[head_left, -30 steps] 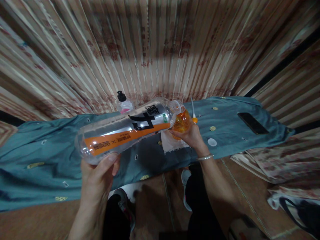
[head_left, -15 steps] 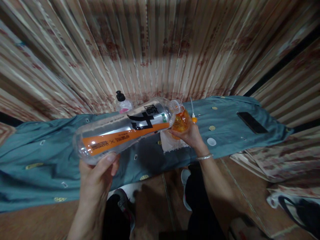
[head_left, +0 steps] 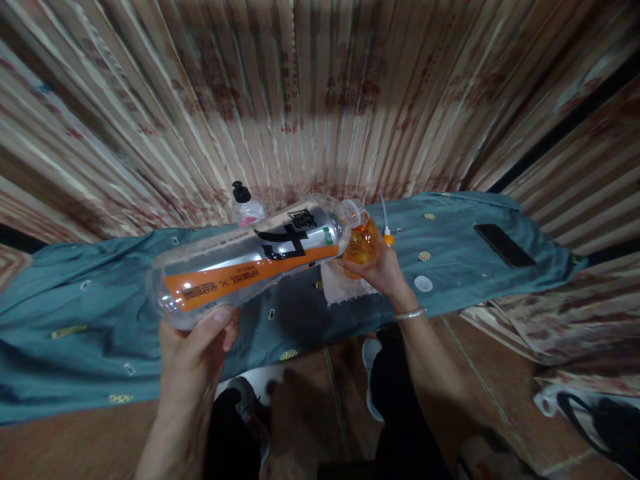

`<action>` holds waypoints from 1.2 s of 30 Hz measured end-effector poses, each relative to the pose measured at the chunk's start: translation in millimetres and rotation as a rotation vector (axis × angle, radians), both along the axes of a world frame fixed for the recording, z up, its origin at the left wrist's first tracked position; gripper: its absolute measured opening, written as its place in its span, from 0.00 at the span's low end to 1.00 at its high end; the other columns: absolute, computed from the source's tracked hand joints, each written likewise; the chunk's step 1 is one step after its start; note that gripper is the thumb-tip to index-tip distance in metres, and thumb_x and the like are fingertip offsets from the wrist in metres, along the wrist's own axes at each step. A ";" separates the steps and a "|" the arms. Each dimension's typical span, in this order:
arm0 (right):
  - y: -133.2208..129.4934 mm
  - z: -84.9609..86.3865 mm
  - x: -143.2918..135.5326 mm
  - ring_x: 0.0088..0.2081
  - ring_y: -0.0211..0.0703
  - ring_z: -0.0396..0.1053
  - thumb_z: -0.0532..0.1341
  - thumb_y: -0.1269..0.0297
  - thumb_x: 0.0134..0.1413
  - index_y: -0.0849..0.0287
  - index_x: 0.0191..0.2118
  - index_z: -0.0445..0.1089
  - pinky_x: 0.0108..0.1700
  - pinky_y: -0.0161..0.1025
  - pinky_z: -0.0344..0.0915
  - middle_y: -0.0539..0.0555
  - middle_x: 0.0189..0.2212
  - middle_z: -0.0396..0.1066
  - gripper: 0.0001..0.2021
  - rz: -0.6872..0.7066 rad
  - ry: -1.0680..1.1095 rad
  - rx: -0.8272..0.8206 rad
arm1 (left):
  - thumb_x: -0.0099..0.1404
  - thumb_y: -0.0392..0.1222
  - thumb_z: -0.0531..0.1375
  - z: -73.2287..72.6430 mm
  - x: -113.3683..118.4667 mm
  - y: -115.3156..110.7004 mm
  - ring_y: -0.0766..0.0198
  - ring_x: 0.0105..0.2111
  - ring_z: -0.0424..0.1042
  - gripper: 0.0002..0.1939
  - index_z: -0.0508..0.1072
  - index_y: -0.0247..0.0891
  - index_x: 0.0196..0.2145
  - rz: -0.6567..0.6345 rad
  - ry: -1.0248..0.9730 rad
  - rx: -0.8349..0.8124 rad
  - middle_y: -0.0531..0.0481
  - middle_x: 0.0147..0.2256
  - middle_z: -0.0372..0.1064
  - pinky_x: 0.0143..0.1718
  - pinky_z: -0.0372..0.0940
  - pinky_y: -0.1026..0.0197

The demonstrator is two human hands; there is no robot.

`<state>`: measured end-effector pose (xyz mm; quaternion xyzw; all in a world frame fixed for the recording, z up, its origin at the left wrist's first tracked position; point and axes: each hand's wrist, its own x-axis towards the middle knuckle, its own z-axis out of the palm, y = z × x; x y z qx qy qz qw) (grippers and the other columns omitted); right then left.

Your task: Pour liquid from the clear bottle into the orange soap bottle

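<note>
My left hand (head_left: 197, 343) is closed round the base end of a large clear plastic bottle (head_left: 250, 257) with a silver and orange label. The bottle lies tilted, its open neck pointing right at the mouth of a small orange see-through bottle (head_left: 361, 248). Fingers of my right hand (head_left: 383, 270) wrap round the orange bottle. A white cloth (head_left: 345, 285) lies under and beside it. Just behind my right hand is a pump top (head_left: 389, 239) with an orange collar and a thin pale tube.
A clear bottle with a black cap (head_left: 249, 208) stands behind the large bottle. A white round cap (head_left: 423, 284) and a black phone (head_left: 504, 245) lie to the right on the green cloth-covered surface (head_left: 450, 233). Pleated curtains hang behind.
</note>
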<state>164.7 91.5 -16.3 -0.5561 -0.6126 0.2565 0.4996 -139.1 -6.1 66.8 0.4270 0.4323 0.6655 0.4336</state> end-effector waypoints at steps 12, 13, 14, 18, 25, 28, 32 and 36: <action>-0.2 -0.4 0.3 0.61 0.64 0.79 0.83 0.44 0.37 0.53 0.69 0.67 0.67 0.61 0.74 0.60 0.60 0.80 0.53 -0.003 -0.001 -0.002 | 0.51 0.46 0.78 -1.9 -0.7 -0.7 0.70 0.17 0.59 0.17 0.81 0.38 0.35 0.014 -0.008 0.013 0.54 0.22 0.69 0.11 0.50 0.69; -0.3 -0.3 0.2 0.61 0.64 0.79 0.83 0.44 0.36 0.54 0.69 0.67 0.67 0.61 0.74 0.60 0.60 0.80 0.53 -0.006 -0.001 -0.002 | 0.51 0.46 0.78 -2.3 -1.2 -0.8 0.70 0.17 0.60 0.18 0.81 0.38 0.36 0.009 -0.010 0.015 0.54 0.22 0.69 0.11 0.51 0.69; -0.2 -0.3 0.2 0.61 0.64 0.79 0.83 0.44 0.36 0.54 0.69 0.68 0.67 0.61 0.74 0.61 0.60 0.80 0.53 -0.005 0.000 0.000 | 0.51 0.46 0.78 -2.4 -1.3 -0.8 0.70 0.17 0.60 0.18 0.81 0.38 0.36 0.002 -0.007 0.012 0.53 0.22 0.69 0.12 0.51 0.69; 0.1 -1.1 0.0 0.62 0.63 0.78 0.82 0.44 0.37 0.53 0.70 0.66 0.67 0.60 0.74 0.61 0.61 0.79 0.53 0.021 0.023 -0.002 | 0.52 0.46 0.78 1.2 2.5 -0.2 0.69 0.18 0.61 0.16 0.80 0.39 0.33 0.008 0.007 0.003 0.54 0.21 0.68 0.12 0.52 0.70; -0.8 0.7 0.2 0.61 0.65 0.79 0.83 0.45 0.36 0.56 0.69 0.67 0.67 0.60 0.74 0.62 0.60 0.80 0.53 0.000 0.011 -0.023 | 0.52 0.46 0.78 2.8 3.0 -0.3 0.70 0.16 0.60 0.15 0.81 0.38 0.33 0.004 0.001 0.023 0.54 0.20 0.68 0.11 0.53 0.70; -0.8 1.3 0.5 0.61 0.65 0.78 0.82 0.44 0.36 0.55 0.69 0.67 0.67 0.61 0.74 0.62 0.60 0.80 0.53 -0.004 0.001 -0.028 | 0.52 0.45 0.78 3.0 3.9 -0.7 0.71 0.16 0.60 0.14 0.80 0.38 0.32 0.010 -0.009 0.017 0.55 0.20 0.68 0.11 0.53 0.70; 0.0 1.2 0.2 0.62 0.65 0.77 0.82 0.45 0.37 0.56 0.69 0.67 0.68 0.61 0.73 0.63 0.61 0.79 0.53 0.010 0.007 -0.004 | 0.48 0.43 0.78 5.2 8.8 0.1 0.72 0.15 0.58 0.16 0.80 0.38 0.33 0.056 -0.046 0.044 0.56 0.19 0.67 0.10 0.50 0.72; 0.6 0.1 -0.2 0.63 0.65 0.78 0.82 0.46 0.38 0.57 0.69 0.67 0.69 0.61 0.73 0.63 0.62 0.79 0.52 0.021 0.017 0.012 | 0.51 0.44 0.78 2.9 6.0 1.3 0.71 0.16 0.61 0.15 0.80 0.37 0.32 0.008 -0.019 0.051 0.55 0.19 0.67 0.10 0.53 0.71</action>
